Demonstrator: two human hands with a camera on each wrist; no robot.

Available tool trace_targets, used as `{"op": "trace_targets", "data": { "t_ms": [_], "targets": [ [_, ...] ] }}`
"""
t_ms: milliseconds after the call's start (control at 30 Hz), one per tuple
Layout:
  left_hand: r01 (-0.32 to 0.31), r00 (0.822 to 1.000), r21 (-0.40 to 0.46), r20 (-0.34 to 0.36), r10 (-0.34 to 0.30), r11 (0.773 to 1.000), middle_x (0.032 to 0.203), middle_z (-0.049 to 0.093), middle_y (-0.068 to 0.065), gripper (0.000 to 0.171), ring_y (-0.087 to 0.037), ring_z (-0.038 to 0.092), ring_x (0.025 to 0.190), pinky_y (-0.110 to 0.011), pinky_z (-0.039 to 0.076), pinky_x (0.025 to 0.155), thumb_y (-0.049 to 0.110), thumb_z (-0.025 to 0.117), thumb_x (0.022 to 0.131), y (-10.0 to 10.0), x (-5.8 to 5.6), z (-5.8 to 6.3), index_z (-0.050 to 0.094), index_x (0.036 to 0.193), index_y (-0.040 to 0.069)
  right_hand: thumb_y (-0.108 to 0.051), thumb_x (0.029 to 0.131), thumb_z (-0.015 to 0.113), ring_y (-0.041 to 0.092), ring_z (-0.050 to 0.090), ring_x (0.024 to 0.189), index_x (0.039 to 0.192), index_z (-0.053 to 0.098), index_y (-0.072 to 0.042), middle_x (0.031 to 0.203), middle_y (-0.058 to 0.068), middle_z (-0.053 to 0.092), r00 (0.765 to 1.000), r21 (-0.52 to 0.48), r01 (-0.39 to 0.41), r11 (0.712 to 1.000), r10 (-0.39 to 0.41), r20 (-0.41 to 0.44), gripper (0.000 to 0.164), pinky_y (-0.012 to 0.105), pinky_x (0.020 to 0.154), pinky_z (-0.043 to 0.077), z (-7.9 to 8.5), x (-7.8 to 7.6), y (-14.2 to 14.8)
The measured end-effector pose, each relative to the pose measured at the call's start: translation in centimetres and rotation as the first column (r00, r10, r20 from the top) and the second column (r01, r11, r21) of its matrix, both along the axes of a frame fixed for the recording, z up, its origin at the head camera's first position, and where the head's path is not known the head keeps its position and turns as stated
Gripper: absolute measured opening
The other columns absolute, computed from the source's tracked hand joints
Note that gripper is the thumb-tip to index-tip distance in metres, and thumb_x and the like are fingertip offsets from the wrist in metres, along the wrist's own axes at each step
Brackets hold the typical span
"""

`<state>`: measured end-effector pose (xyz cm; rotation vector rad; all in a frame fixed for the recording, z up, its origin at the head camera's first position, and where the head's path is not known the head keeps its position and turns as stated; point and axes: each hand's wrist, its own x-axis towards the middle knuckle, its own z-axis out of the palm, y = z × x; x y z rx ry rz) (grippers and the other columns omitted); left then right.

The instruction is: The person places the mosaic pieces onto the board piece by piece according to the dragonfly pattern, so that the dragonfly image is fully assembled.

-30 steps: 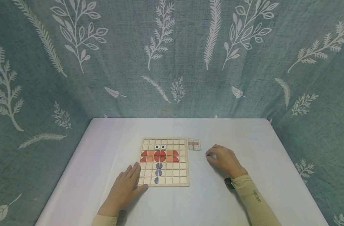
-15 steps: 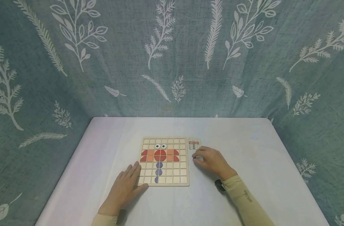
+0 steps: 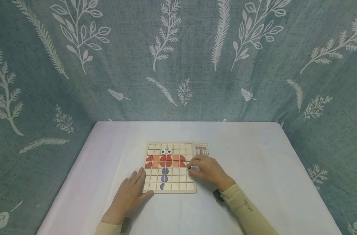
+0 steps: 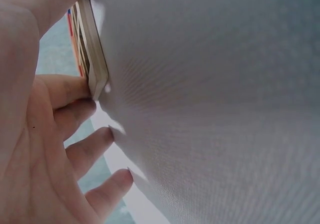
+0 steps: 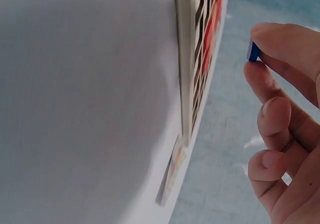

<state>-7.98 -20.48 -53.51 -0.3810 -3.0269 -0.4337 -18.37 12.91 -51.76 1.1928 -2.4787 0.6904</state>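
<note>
A square wooden grid board [image 3: 182, 186] lies on the table. In its cells sit two eye tiles [image 3: 163, 151], a red circle [image 3: 166, 161] made of quarter pieces, orange squares [image 3: 156, 161], red side pieces and a column of blue pieces [image 3: 165, 178], the lowest a half circle. My left hand [image 3: 126, 195] rests along the board's lower left corner, fingers extended, thumb at the near edge. Over the board's right edge, my right hand [image 3: 208, 168] pinches a small blue tile [image 5: 254, 52] between thumb and index finger; the other fingers are curled.
A small pattern card [image 3: 201, 149] printed with the same figure lies right of the board's upper corner. The white table [image 3: 240, 140] extends around the board. Behind and beside it hangs a teal curtain [image 3: 172, 111] with white leaf prints.
My right hand has moved left with the blue tile, from the table right of the card to the board's right edge. My left hand has stayed in place.
</note>
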Motion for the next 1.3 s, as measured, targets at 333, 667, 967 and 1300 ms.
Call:
{"op": "trace_targets", "data": {
  "t_ms": [333,667,967,1300],
  "targets": [
    [0.005,1.0,0.0,-0.02,-0.005,1.0,0.156,0.042,-0.019,0.084,-0.044,0.041,0.141,-0.065,0.035,0.11,0.054,0.067,0.093,0.0,-0.1,0.0,0.045,0.15,-0.002,-0.02,0.081,0.086,0.006,0.065,0.079,0.091,0.078,-0.021,0.092,-0.008,0.069,0.995,-0.021,-0.083,0.996,0.081,-0.056,0.014,0.022,0.068,0.055,-0.5,1.0,-2.5],
    [0.005,1.0,0.006,-0.028,-0.004,1.0,0.156,0.043,-0.019,0.085,-0.044,0.041,0.141,-0.065,0.036,0.11,0.055,0.068,0.091,-0.1,0.1,-0.2,0.045,0.15,-0.002,-0.021,0.079,0.087,0.006,0.065,0.079,0.088,0.078,-0.022,0.091,-0.01,0.07,0.987,-0.027,-0.116,0.993,0.112,-0.111,0.013,0.022,0.071,0.055,-0.7,1.9,-4.6],
    [-0.006,1.0,0.006,-0.005,0.006,1.0,0.157,0.041,-0.018,0.085,-0.043,0.04,0.142,-0.065,0.035,0.111,0.055,0.068,0.092,0.0,0.1,-0.1,0.044,0.151,0.0,-0.022,0.081,0.083,0.003,0.063,0.078,0.088,0.079,-0.023,0.09,-0.012,0.07,0.996,0.05,-0.088,0.995,0.087,0.011,0.009,0.019,0.07,0.052,-0.1,2.9,-6.2],
    [0.0,1.0,0.006,-0.028,0.001,1.0,0.155,0.044,-0.019,0.082,-0.044,0.041,0.141,-0.065,0.036,0.11,0.053,0.068,0.093,0.0,0.1,0.1,0.046,0.15,-0.001,-0.022,0.08,0.082,0.001,0.061,0.075,0.084,0.078,-0.025,0.083,-0.014,0.069,0.992,0.112,-0.126,0.986,0.126,0.011,0.007,0.018,0.067,0.05,0.0,3.5,-7.5]
  ]
}}
